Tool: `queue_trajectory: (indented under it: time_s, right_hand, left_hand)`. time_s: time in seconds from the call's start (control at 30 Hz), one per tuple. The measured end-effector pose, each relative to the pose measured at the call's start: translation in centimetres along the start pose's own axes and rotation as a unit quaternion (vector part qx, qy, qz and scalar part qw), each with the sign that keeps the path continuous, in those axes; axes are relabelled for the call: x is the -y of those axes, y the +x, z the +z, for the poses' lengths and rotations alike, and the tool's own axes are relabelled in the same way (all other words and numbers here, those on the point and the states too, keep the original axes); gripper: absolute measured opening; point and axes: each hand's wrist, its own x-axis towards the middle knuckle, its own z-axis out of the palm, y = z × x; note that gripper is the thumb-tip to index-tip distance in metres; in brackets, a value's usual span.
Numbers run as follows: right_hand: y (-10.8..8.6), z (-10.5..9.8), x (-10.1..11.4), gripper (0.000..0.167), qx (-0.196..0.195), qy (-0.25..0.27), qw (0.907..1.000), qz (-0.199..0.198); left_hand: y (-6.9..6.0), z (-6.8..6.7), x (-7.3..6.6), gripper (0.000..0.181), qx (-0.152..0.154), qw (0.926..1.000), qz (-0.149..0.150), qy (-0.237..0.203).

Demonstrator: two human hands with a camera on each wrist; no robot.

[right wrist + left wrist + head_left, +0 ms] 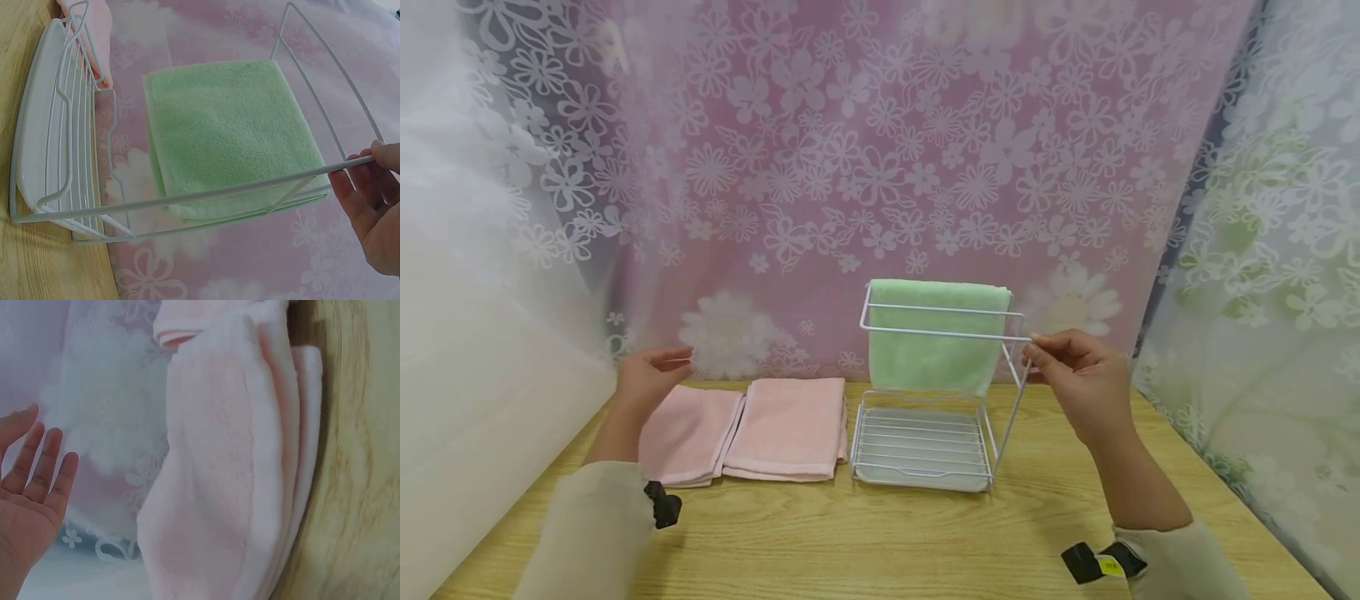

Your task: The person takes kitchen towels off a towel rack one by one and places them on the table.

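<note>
A white wire rack (925,475) stands on the table, with a folded green towel (940,350) draped over its back top bar. My right hand (1086,379) pinches the rack's front right top corner between thumb and fingers; the right wrist view shows the same grip on the white wire (250,186). Over the stacked pink towels at the left, my left hand (651,379) hovers with fingers extended and nothing in it. In the left wrist view that hand (34,487) is apart from the folded pink towel (212,456).
Two folded pink towels lie side by side, the left one (688,433) partly behind my forearm and the right one (786,429) close to the rack. A white tray (40,119) sits under the rack's lower wires. Floral curtains (880,167) hang behind the wooden table (865,542).
</note>
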Motion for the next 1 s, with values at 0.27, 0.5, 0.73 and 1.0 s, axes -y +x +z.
queue_trajectory:
  time_s: [0.27,0.5,0.73,1.0]
  right_hand:
    - [0.0,0.0,-0.2,0.012,-0.004,0.002,0.9999,0.012]
    - [-0.1,-0.1,-0.2,0.013,0.005,0.028,0.9996,0.007]
    - [-0.1,-0.1,-0.3,0.010,0.000,0.031,0.9995,0.012]
    - [-0.1,-0.3,-0.5,0.010,0.009,0.031,0.9995,0.004]
  left_hand:
    - [-0.3,1.1,-2.4,0.047,0.025,0.9988,0.008,-0.042]
    - [-0.6,2.2,-4.6,0.046,0.057,0.9958,0.028,-0.067]
    - [-1.1,3.1,-6.4,0.043,0.065,0.9937,0.050,-0.076]
    - [-1.4,4.0,-7.6,0.043,0.092,0.9893,0.073,-0.087]
